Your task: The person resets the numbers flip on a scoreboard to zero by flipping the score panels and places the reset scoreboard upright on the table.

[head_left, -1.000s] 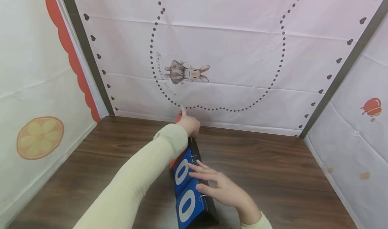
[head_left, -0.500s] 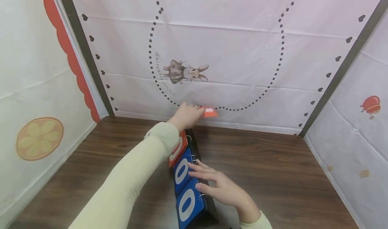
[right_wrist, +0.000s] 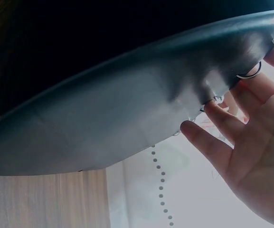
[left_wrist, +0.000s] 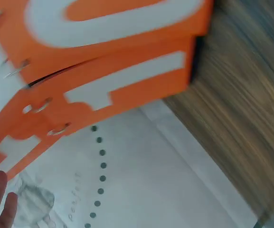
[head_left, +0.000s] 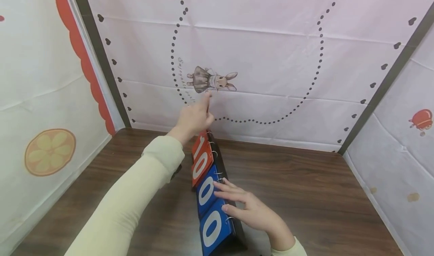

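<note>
A tabletop flip scoreboard (head_left: 240, 231) stands on the table, its number cards hung on metal rings. Two blue cards (head_left: 214, 226) showing 0 are nearest me; beyond them are a red card with 0 (head_left: 200, 165) and one with 1 (head_left: 200, 145). My left hand (head_left: 192, 118) is raised over the far end, index finger extended. In the left wrist view, its fingers are at the edge of a lifted orange-red card (left_wrist: 20, 135), which it pinches; the thumb is mostly hidden. My right hand (head_left: 252, 211) rests, fingers spread, on the scoreboard's ringed top edge.
The brown wood-grain table (head_left: 298, 195) extends to both sides of the scoreboard. A white printed cloth wall (head_left: 264, 67) with a rabbit drawing rises close behind its far end. More cloth walls stand left (head_left: 20, 195) and right (head_left: 407, 143).
My left hand first lay at the far end, then held a red card out to the right; it is now higher and further left. The red 0 and 1 cards are uncovered. My right hand stays.
</note>
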Motion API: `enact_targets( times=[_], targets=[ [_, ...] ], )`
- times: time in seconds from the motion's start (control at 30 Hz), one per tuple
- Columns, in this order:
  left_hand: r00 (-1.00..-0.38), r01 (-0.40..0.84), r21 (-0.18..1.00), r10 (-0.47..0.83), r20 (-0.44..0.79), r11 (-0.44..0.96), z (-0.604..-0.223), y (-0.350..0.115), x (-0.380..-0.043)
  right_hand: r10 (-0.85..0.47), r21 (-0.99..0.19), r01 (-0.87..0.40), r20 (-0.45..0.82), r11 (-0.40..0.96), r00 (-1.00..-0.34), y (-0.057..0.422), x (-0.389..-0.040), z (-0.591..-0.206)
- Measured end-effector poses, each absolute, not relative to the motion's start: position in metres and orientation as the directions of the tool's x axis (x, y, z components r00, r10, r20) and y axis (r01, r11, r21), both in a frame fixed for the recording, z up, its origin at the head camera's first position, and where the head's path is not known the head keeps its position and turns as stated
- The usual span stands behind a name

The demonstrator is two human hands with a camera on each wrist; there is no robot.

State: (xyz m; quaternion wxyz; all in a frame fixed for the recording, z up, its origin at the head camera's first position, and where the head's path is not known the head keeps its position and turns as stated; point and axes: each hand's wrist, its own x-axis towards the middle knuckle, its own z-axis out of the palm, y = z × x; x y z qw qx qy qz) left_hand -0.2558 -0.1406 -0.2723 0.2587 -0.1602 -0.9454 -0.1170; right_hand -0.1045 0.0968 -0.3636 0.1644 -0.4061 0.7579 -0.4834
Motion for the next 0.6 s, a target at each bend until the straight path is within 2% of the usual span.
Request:
enact_targets(
  times=[0.13,0.23,0.33,0.47,0.6],
  targets=[
    [-0.818,0.330,0.242,0.149,0.555,0.912,-0.269,-0.154,-0.248,-0.769,-0.863,-0.461,0.147,0.208,-0.622,0.096,-0.104,-0.365],
    [-0.851,0.290,0.372,0.060,0.521,0.882,-0.272,-0.165,-0.243,-0.765,-0.865,-0.455,0.144,0.210,-0.627,0.095,-0.103,-0.365],
    [-0.904,0.226,0.569,-0.047,0.425,0.790,-0.278,-0.178,-0.236,-0.766,-0.867,-0.452,0.139,0.212,-0.628,0.094,-0.102,-0.365],
    [-0.960,0.100,0.812,-0.159,0.231,0.574,-0.291,-0.198,-0.227,-0.763,-0.860,-0.460,0.142,0.220,-0.630,0.094,-0.102,-0.364],
    [-0.973,0.019,0.869,-0.191,0.129,0.494,-0.313,-0.219,-0.224,-0.760,-0.854,-0.471,0.153,0.220,-0.632,0.095,-0.102,-0.362]
  ],
)
